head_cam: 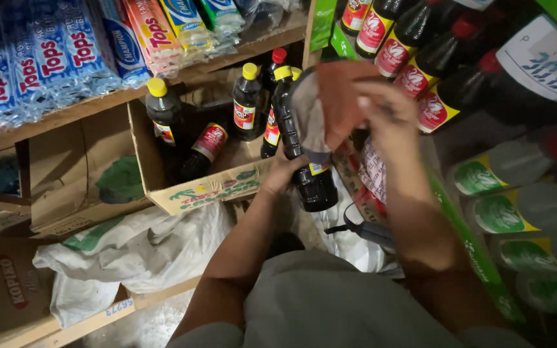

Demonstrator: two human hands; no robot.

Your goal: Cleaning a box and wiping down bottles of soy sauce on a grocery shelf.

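My left hand (280, 173) grips a dark sauce bottle (312, 180) with a yellow cap, holding it upright in front of an open cardboard box (188, 193). My right hand (388, 109) presses a red and grey cloth (330, 103) against the upper part of that bottle. Inside the box stand and lie several more dark bottles (247, 103) with yellow or red caps and red labels.
A wooden shelf (98, 103) above the box carries packets in blue, red and yellow wrappers (53, 58). Dark bottles with red caps (433, 64) and green-labelled bottles (510, 212) fill the right. White sacks (130, 251) and a brown carton (4, 290) lie below left.
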